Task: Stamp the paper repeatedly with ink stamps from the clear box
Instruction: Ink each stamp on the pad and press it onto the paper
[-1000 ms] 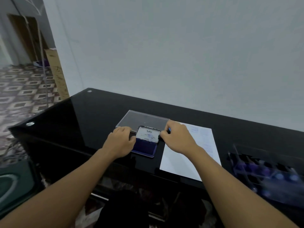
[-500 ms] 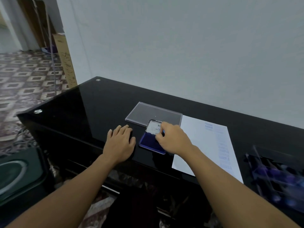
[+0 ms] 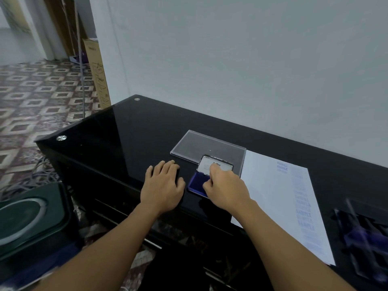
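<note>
Well right of the ink pad (image 3: 196,184), nearest me, the blurred clear box (image 3: 341,219) holds bluish stamps (image 3: 361,236) in compartments. My left hand (image 3: 163,185) has released the pad and lies flat just left of it; my right hand (image 3: 224,187) curls onto the pad, apparently inking a hidden stamp for the paper (image 3: 273,196) just right. Beyond the pad lies a clear lid (image 3: 199,144).
</note>
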Demonstrator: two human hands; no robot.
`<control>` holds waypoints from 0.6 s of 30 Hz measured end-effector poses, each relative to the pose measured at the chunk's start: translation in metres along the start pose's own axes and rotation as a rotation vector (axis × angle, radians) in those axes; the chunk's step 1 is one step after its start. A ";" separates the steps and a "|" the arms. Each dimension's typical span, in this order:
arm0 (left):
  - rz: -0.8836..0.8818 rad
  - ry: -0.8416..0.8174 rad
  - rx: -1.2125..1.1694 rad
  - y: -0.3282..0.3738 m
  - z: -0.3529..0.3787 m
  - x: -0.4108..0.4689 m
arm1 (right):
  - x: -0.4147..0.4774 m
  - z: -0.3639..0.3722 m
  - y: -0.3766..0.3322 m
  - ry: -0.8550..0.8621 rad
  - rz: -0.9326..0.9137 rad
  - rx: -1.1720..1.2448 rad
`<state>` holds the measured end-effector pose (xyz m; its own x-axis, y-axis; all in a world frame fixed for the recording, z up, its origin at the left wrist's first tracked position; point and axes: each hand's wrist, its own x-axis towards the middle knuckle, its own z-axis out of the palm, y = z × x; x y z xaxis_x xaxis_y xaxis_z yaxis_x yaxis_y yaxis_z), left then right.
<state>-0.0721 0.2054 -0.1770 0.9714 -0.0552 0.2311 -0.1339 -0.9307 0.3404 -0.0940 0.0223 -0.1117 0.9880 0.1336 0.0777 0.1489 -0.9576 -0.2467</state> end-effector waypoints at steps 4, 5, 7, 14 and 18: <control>-0.005 0.001 -0.001 0.001 0.000 -0.001 | -0.006 0.000 -0.002 0.003 0.002 0.024; -0.007 0.002 -0.001 0.001 0.000 -0.001 | -0.007 -0.001 -0.002 0.000 0.002 0.028; -0.009 0.002 0.000 0.001 0.000 -0.001 | -0.004 -0.002 -0.003 -0.009 0.000 0.029; -0.016 -0.011 -0.006 0.002 -0.002 -0.001 | 0.012 -0.002 -0.002 -0.062 0.065 0.062; -0.016 -0.012 -0.001 0.002 -0.002 -0.001 | 0.011 -0.004 -0.005 -0.062 0.083 0.075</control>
<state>-0.0741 0.2040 -0.1750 0.9758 -0.0444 0.2142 -0.1182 -0.9311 0.3451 -0.0845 0.0276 -0.1060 0.9974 0.0726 -0.0051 0.0671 -0.9446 -0.3212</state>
